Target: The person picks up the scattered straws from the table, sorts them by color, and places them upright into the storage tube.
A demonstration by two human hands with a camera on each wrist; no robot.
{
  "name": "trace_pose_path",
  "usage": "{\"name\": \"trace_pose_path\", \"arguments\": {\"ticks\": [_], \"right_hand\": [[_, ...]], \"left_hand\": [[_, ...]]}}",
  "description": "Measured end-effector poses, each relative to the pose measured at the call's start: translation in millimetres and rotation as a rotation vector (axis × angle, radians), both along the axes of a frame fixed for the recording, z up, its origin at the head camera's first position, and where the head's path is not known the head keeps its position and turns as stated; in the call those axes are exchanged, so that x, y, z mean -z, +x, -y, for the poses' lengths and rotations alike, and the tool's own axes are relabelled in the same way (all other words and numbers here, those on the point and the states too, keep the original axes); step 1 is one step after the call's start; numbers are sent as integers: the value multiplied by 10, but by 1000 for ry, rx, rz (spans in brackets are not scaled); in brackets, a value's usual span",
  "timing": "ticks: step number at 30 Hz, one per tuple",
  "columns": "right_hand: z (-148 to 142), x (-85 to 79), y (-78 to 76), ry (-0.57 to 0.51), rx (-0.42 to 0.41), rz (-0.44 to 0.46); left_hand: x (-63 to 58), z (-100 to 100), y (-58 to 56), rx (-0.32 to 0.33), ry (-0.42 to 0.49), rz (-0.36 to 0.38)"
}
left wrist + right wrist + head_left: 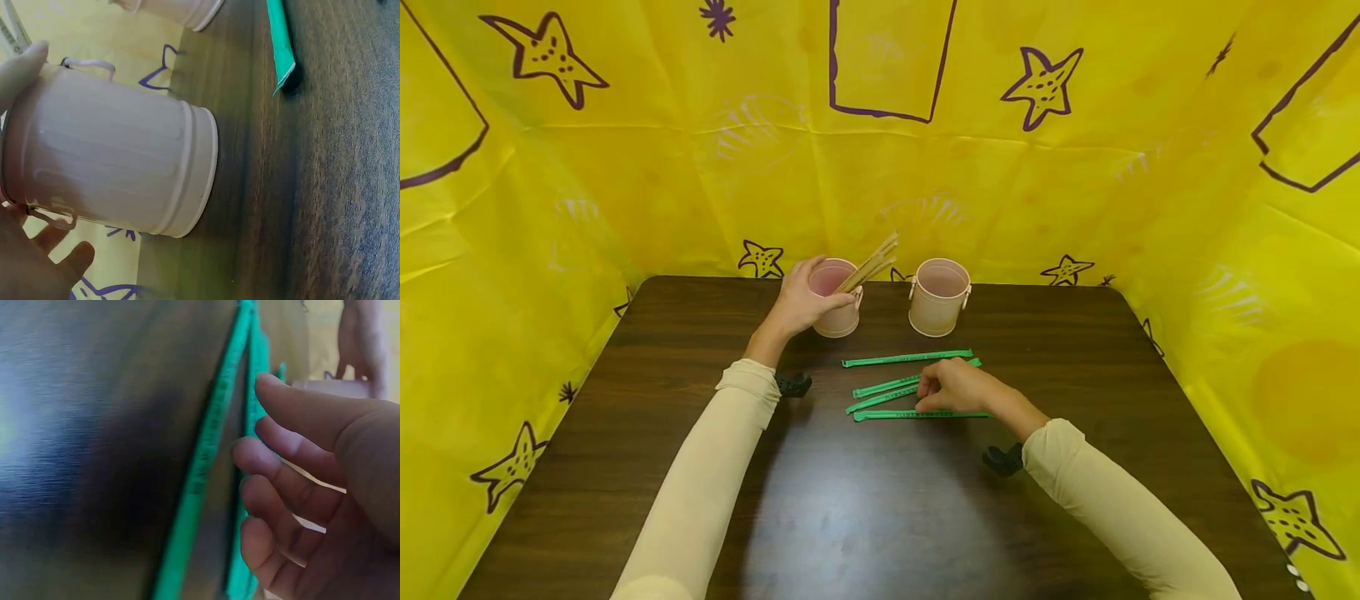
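Note:
My left hand [801, 298] holds a small pale pink bucket [837, 323] at its rim, with the thumb on one side and fingers on the other. Several thin tan sticks [872, 265] lean out of this bucket, close to the thumb. Several slim green paper-wrapped sticks [921, 415] with dark print lie roughly side by side on the table. Over them is my right hand [958, 387], fingers bent loosely. In the right wrist view, its thumb and fingertips [253, 455] are apart, right beside a green wrapper [203, 450].
A second pale pink bucket [937, 300] with side handles stands to the right of the first, near the back edge of the dark wooden table [1060, 350]. A yellow cloth [880, 183] with starfish drawings surrounds the table's back and sides.

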State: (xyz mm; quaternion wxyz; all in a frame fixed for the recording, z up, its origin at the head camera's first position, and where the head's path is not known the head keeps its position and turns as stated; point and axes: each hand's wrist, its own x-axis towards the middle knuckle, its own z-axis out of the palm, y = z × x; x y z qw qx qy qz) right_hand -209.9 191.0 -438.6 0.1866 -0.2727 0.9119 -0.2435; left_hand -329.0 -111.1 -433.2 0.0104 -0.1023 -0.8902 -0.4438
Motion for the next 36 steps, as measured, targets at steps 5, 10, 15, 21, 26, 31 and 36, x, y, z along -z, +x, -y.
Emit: {"name": "trace_pose_path", "arguments": {"ticks": [5,10,15,21,26,31,36], "right_hand": [[-69,118,67,8,-4,18],[-99,192,98,-21,-22,12],[-120,206,100,-27,-35,17],[-159,209,71,-25,-36,71],[-166,230,12,-35,-44,112],[-135,243,-28,-35,-53,118],[-94,251,-18,-42,-58,122]], "left_hand": [[-70,-39,23,10,-39,-36],[-223,-162,123,5,-43,-125],[-404,-417,302,-21,37,-375],[-556,-807,516,165,182,-681],[-607,-1087,555,411,167,-609],[-579,-1319,432,450,80,-404],[-452,-1462,216,365,70,-263]]}}
